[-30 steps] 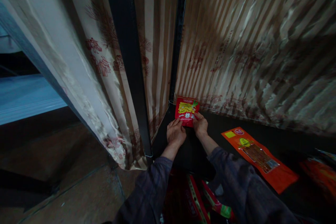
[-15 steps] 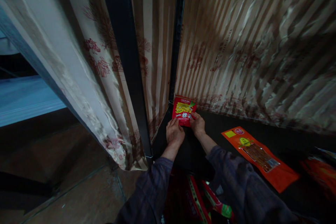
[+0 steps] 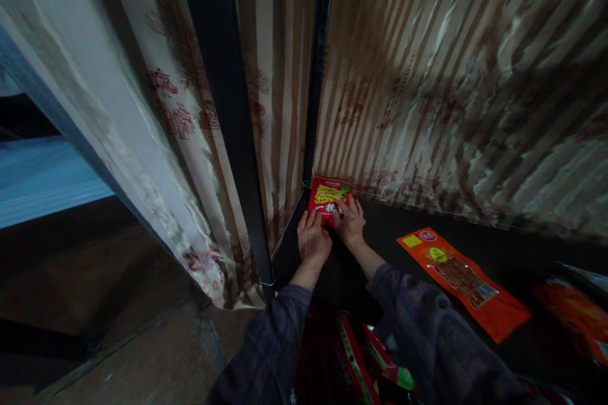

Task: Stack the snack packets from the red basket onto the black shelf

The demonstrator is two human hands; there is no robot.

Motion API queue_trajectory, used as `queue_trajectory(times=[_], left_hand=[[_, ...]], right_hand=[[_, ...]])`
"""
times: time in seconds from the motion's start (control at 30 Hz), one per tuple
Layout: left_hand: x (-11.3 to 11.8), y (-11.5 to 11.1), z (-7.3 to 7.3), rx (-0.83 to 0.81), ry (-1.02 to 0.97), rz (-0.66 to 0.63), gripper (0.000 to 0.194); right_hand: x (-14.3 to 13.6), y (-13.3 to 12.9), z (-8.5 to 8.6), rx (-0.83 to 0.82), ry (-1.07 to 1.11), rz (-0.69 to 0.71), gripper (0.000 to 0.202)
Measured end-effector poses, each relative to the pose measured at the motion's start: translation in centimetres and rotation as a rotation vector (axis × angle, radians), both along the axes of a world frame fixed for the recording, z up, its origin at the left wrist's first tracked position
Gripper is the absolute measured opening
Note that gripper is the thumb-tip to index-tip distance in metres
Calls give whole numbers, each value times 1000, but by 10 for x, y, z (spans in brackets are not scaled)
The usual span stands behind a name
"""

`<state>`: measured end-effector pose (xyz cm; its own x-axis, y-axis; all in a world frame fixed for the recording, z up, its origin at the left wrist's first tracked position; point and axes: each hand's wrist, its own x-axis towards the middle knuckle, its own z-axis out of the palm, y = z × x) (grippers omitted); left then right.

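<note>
A small red snack packet point(image 3: 327, 193) with yellow pieces and white lettering printed on its face sits at the back corner of a black shelf point(image 3: 380, 228). My left hand point(image 3: 313, 237) grips its lower left edge, fingers bent over it. On the lower right, my right hand point(image 3: 350, 221) holds it with the thumb across the lettering and the fingers along the right edge. Both hands partly cover the packet's bottom. To the right of my right arm lies a long orange packet point(image 3: 463, 281) with a clear window showing brown strips.
Pleated, printed curtains point(image 3: 418, 107) hang behind the shelf and on its left. A dark metal post point(image 3: 232, 95) rises at the shelf's left front. More orange packets point(image 3: 577, 313) lie at far right, and red packets point(image 3: 354, 361) are below my forearms.
My right hand has slid further over the packet's front, its thumb now across the lettering. The red packet sits slightly lower and flatter. My left hand stays at its lower left.
</note>
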<state>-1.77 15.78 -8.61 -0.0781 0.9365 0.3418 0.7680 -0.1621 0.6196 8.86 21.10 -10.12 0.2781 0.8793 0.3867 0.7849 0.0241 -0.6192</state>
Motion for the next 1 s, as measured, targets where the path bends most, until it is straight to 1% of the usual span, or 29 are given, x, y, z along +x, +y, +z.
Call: queue_trajectory(times=[0.07, 0.13, 0.27, 0.37, 0.5, 0.57, 0.7, 1.0], left_hand=[[0, 0, 1, -14, 31, 0, 48], [0, 0, 2, -36, 51, 12, 47], [1, -1, 5, -56, 59, 19, 47], [1, -1, 5, -30, 45, 5, 51], [1, 0, 4, -28, 49, -11, 57], [1, 1, 3, -43, 62, 3, 56], [2, 2, 1, -33, 73, 21, 52], [2, 4, -6, 54, 42, 86, 39]], right_hand=[[-2, -1, 2, -34, -44, 52, 38], [-4, -1, 4, -69, -83, 74, 38], [-7, -2, 12, -50, -182, 75, 39], [-11, -2, 21, -56, -268, 144, 45], [-16, 0, 28, -152, -333, 218, 46], [-18, 1, 29, -195, -341, 229, 47], [-17, 0, 29, -227, -360, 261, 49], [-13, -8, 41, -317, -396, 294, 49]])
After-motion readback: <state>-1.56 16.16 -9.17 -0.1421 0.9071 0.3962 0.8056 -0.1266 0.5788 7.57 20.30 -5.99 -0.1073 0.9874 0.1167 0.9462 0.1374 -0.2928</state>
